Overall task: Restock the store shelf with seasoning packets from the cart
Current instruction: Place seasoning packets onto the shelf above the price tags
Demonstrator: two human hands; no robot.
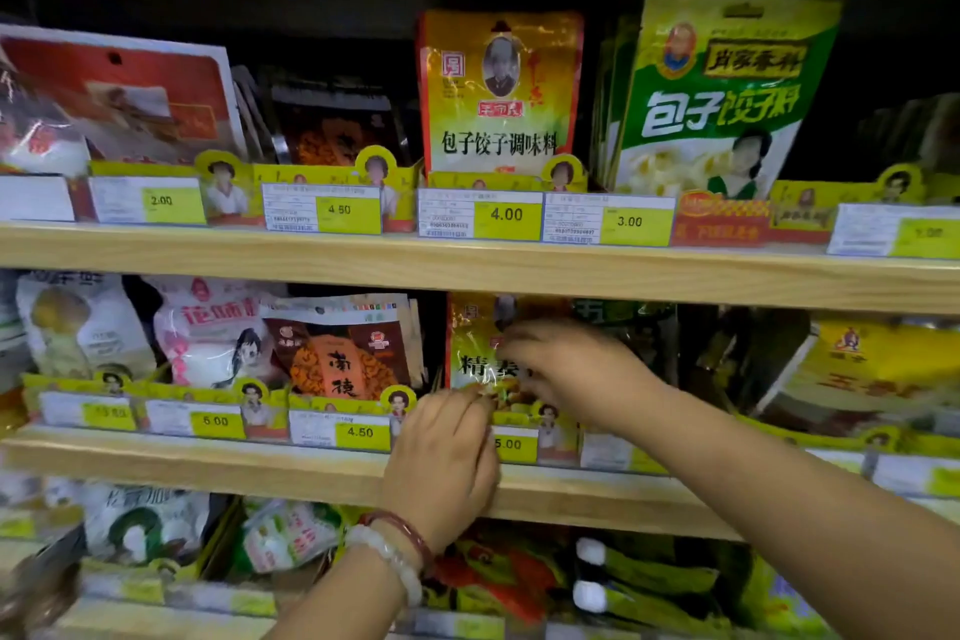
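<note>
On the middle pale wooden shelf board (208, 457), at about nine o'clock from the hands, a brown-and-orange printed seasoning pouch (343, 353) leans behind its yellow price label marked 4.50 (360, 433). Just right of it, the left hand (441, 463), wearing a pale bead bracelet and a dark red cord bracelet (395, 551), has its fingertips pressed together on the bottom edge of the yellow-and-red glossy seasoning packet (478, 353). That packet stands in the middle shelf's row, behind the 5.00 label. At two o'clock from the left hand, the right hand (571, 369) pinches the same packet's front, fingers curled across it; motion blur hides the exact grip.

The risk, as I judge it: the packet is slippery film, and pushing it in while the row behind is crowded could buckle it, tip it forward over the low yellow cardboard front rail (332, 403), or knock the price label loose.

At twelve o'clock, the upper shelf carries a similar yellow pouch (498, 94) and a green-and-white dumpling seasoning pouch (717, 94). The cart is not in view.
</note>
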